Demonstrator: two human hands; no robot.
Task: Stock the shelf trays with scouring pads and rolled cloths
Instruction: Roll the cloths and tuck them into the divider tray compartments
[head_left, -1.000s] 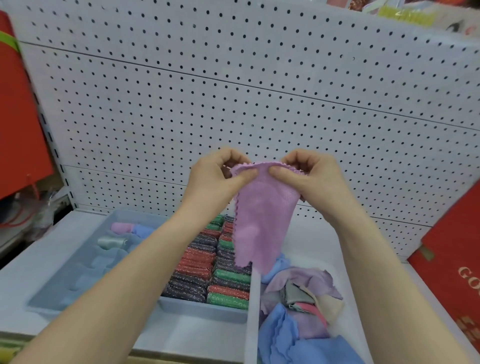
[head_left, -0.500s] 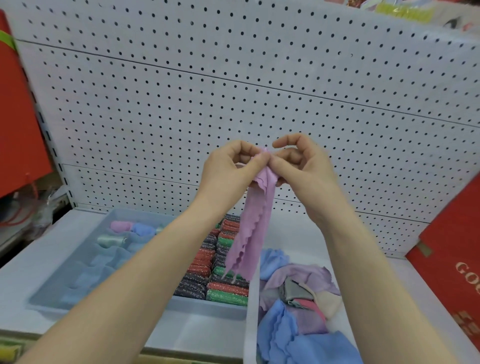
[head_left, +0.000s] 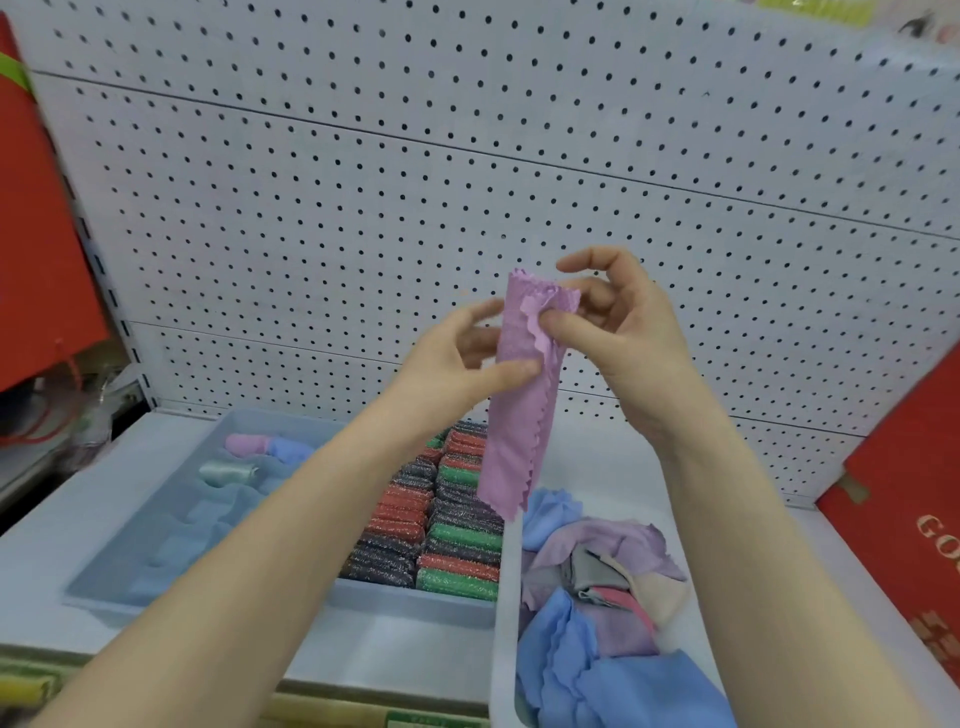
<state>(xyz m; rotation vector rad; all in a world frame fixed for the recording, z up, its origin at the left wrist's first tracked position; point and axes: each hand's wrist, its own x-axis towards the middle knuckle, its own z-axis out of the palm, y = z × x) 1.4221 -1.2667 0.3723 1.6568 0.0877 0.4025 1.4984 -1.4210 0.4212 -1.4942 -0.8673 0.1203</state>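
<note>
A pink cloth (head_left: 519, 410), folded into a narrow strip with a scalloped edge, hangs in front of the pegboard. My left hand (head_left: 457, 364) pinches its left edge about a third of the way down. Near its top edge my right hand (head_left: 618, 322) pinches it between thumb and fingers. Below, a grey shelf tray (head_left: 130, 587) holds three rolled cloths (head_left: 270, 448) at its far left end and rows of glittery scouring pads (head_left: 447, 530) on its right side. A white bin (head_left: 501, 649) of loose cloths (head_left: 597, 597) stands to the right.
A white pegboard (head_left: 467, 182) backs the shelf. Red boxes stand at the left (head_left: 41, 234) and right (head_left: 904, 530). The white shelf surface (head_left: 52, 530) runs under the tray, with a price strip along its front edge.
The cloth went from a spread square held by its top corners to a narrow folded strip. My left hand slid down its side, and my right hand stays at the top.
</note>
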